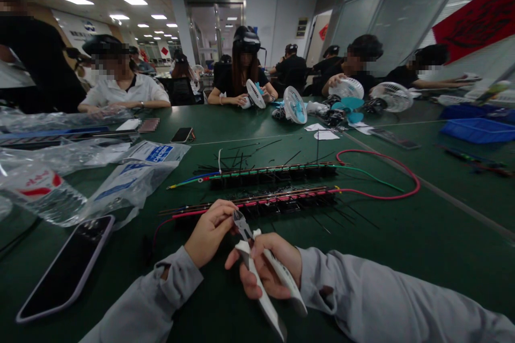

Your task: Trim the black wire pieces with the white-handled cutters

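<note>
Right hand gripped the white-handled wire cutters near the table's front edge, left hand pinched the near cable bundle on a black strip beside the cutter tip, second wired strip lay behind, dark smartphone at left, seated people with small white fans beyond.

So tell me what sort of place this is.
Probably an office room used as a shared assembly bench: several people sit around one green table, small fans lie in parts, and the right hand holds cutters by wire-strung bars.

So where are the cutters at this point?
In the head view, bottom centre: the white-handled cutters are gripped by the right hand, their jaws beside the left hand, just before the nearer wire bundle.
</note>
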Demonstrator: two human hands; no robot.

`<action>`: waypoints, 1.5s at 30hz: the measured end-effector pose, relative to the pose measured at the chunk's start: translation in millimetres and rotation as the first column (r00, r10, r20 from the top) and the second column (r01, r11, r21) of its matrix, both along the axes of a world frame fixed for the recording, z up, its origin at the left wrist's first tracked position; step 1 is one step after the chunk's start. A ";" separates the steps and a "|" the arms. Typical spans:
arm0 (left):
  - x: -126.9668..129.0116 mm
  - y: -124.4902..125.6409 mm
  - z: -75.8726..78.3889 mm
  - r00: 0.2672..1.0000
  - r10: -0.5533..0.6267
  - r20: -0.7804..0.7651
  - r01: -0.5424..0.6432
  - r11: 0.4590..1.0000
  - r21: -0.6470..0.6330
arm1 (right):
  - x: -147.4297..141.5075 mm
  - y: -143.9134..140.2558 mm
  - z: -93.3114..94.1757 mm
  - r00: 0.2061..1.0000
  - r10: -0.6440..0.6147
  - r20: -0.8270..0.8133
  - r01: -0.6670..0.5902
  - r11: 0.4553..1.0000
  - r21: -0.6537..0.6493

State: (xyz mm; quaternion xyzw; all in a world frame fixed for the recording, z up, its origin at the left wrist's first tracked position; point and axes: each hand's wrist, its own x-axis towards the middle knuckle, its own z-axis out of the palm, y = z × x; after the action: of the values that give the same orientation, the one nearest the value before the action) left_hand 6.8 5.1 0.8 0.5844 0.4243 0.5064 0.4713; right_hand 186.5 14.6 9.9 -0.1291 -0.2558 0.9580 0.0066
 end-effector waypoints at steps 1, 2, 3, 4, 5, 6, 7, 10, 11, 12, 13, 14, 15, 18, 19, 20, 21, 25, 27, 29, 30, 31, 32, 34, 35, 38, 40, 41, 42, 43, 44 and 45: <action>0.0 -0.1 0.1 1.000 0.002 0.001 -0.002 1.000 -0.004 | 0.1 -0.5 0.9 1.000 0.000 0.005 0.000 1.000 -0.004; 0.1 -0.2 0.2 1.000 0.005 0.002 -0.005 1.000 -0.008 | 0.1 -1.0 1.9 1.000 -0.001 0.012 0.002 1.000 -0.008; 0.2 -0.4 0.3 1.000 0.007 0.004 -0.007 1.000 -0.011 | 0.1 -1.6 2.9 1.000 -0.003 0.019 0.003 1.000 -0.013; 0.4 -0.5 0.5 1.000 0.008 0.008 -0.008 1.000 -0.012 | 0.1 -2.2 3.8 1.000 -0.004 0.027 0.005 1.000 -0.017; 0.7 -0.7 0.7 1.000 0.009 0.011 -0.009 1.000 -0.013 | 0.1 -2.7 4.7 0.999 -0.005 0.033 0.006 1.000 -0.020; 0.9 -0.9 0.9 1.000 0.011 0.014 -0.011 1.000 -0.013 | 0.0 -3.1 5.4 0.999 -0.006 0.039 0.007 1.000 -0.022; 1.1 -1.1 1.1 1.000 0.014 0.018 -0.014 1.000 -0.013 | -0.1 -3.5 5.9 0.999 -0.008 0.046 0.009 1.000 -0.022; 1.3 -1.3 1.4 0.999 0.018 0.027 -0.018 1.000 -0.012 | -0.2 -4.0 7.1 0.998 -0.006 0.065 0.007 1.000 -0.023; 1.3 -1.3 1.3 0.999 0.016 0.030 -0.016 1.000 -0.011 | -0.3 -4.0 7.4 0.998 -0.004 0.068 0.006 1.000 -0.024; 1.2 -1.2 1.1 0.999 0.014 0.033 -0.014 1.000 -0.010 | -0.3 -4.0 7.6 0.998 -0.003 0.070 0.004 1.000 -0.024; 1.1 -1.0 0.9 0.999 0.013 0.034 -0.012 1.000 -0.011 | -0.3 -4.0 7.7 0.997 -0.002 0.072 0.003 1.000 -0.025; 1.0 -0.9 0.7 0.999 0.012 0.033 -0.011 1.000 -0.012 | -0.3 -3.9 7.9 0.997 -0.002 0.075 0.004 1.000 -0.027; 0.9 -0.7 0.6 0.999 0.012 0.031 -0.012 1.000 -0.013 | -0.3 -3.9 7.9 0.997 -0.002 0.078 0.004 1.000 -0.029; 0.8 -0.5 0.7 1.000 0.014 0.023 -0.014 1.000 -0.009 | -0.4 -3.7 7.9 0.996 -0.003 0.088 0.006 1.000 -0.029; 0.8 -0.5 0.9 1.000 0.013 0.021 -0.013 1.000 -0.006 | -0.3 -3.7 8.0 0.996 -0.005 0.087 0.008 1.000 -0.029; 0.8 -0.5 1.2 1.000 0.011 0.020 -0.011 1.000 -0.003 | -0.3 -3.7 8.0 0.996 -0.006 0.085 0.009 1.000 -0.029; 0.8 -0.6 1.5 1.000 0.009 0.019 -0.009 1.000 -0.001 | -0.3 -3.7 8.1 0.997 -0.007 0.081 0.010 1.000 -0.030; 0.9 -1.0 2.3 1.000 0.004 0.013 -0.004 1.000 -0.001 | 0.2 -3.2 7.3 0.998 0.002 0.067 0.001 0.999 -0.035; 1.2 -1.2 2.6 1.000 0.007 0.014 -0.007 1.000 -0.002 | 0.2 -2.4 5.4 0.999 0.003 0.049 -0.001 0.999 -0.035; 1.6 -1.2 2.7 1.000 0.014 0.014 -0.014 1.000 0.000 | -0.1 -1.5 2.4 1.000 0.000 0.014 0.001 1.000 -0.030; 1.9 -1.3 2.8 1.000 0.017 0.011 -0.017 1.000 -0.001 | -0.4 -1.0 0.6 1.000 0.000 -0.006 0.000 1.000 -0.026; 2.2 -1.2 2.8 1.000 0.019 0.006 -0.019 1.000 -0.002 | -0.9 -0.7 -1.1 1.000 0.001 -0.025 -0.002 1.000 -0.025; 2.4 -1.2 2.8 1.000 0.021 0.001 -0.021 1.000 -0.003 | -1.5 -0.4 -2.6 0.999 0.003 -0.041 -0.004 1.000 -0.026; 2.9 -1.0 2.7 1.000 0.020 -0.009 -0.020 1.000 -0.007 | -2.6 -0.1 -5.0 0.998 0.004 -0.066 -0.006 0.999 -0.033; 3.0 -1.0 2.6 1.000 0.019 -0.013 -0.019 1.000 -0.008 | -3.1 0.0 -5.7 0.997 0.006 -0.075 -0.009 0.999 -0.036; 3.1 -0.8 2.3 1.000 0.022 -0.017 -0.023 1.000 -0.007 | -3.0 0.6 -6.2 0.997 0.013 -0.079 -0.015 0.999 -0.030; 2.7 -0.7 2.1 1.000 0.016 -0.016 -0.016 1.000 -0.004 | -1.7 1.3 -5.2 0.998 0.011 -0.067 -0.013 1.000 -0.025; 2.4 -0.6 2.0 1.000 0.008 -0.016 -0.008 1.000 -0.003 | -0.8 1.6 -4.4 0.998 0.010 -0.057 -0.012 1.000 -0.025; 2.1 -0.6 1.9 1.000 -0.001 -0.017 0.001 1.000 -0.003 | 0.1 1.8 -3.4 0.999 0.009 -0.044 -0.010 1.000 -0.026; 1.7 -0.6 1.8 1.000 -0.009 -0.019 0.009 1.000 -0.003 | 0.9 2.0 -2.3 0.999 0.010 -0.030 -0.010 1.000 -0.027; 1.4 -0.6 1.7 1.000 -0.014 -0.019 0.014 1.000 -0.004 | 1.5 2.0 -1.1 1.000 0.011 -0.016 -0.011 1.000 -0.027; 1.2 -0.7 1.5 1.000 -0.015 -0.018 0.015 1.000 -0.005 | 1.9 1.9 0.1 1.000 0.016 -0.003 -0.016 1.000 -0.027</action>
State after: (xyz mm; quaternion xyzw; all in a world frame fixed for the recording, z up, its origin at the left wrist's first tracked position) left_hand 8.0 4.4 2.3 0.5909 0.4252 0.4965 0.4728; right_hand 188.4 16.5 9.9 -0.1255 -0.2440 0.9616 -0.0026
